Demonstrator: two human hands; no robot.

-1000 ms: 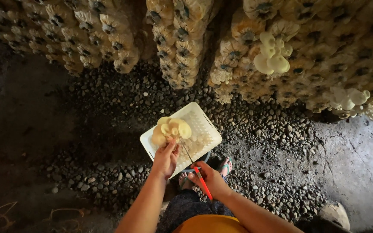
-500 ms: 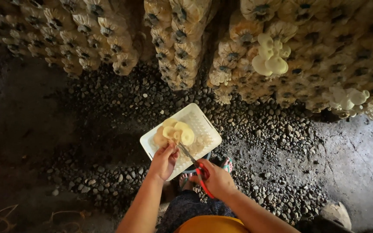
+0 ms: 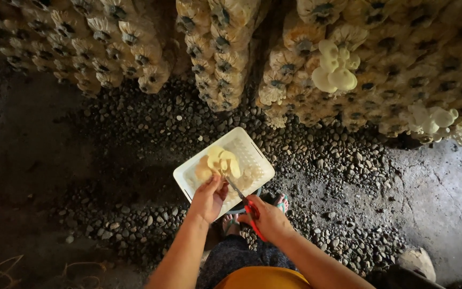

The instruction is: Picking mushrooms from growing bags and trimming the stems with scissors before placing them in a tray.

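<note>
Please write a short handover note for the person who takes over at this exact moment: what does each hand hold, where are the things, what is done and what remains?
Left hand: grip on the stem end of a pale mushroom cluster, held over the white basket.
Right hand: grip on red-handled scissors, blades pointing at the cluster's base.
Basket stands on the pebble floor, in front of the person's feet; some mushrooms already lie in it.
Done: this cluster is off the stacked bags.
Left: it is not yet released into the basket. More pale clusters hang on the stacked bags to the right.
</note>
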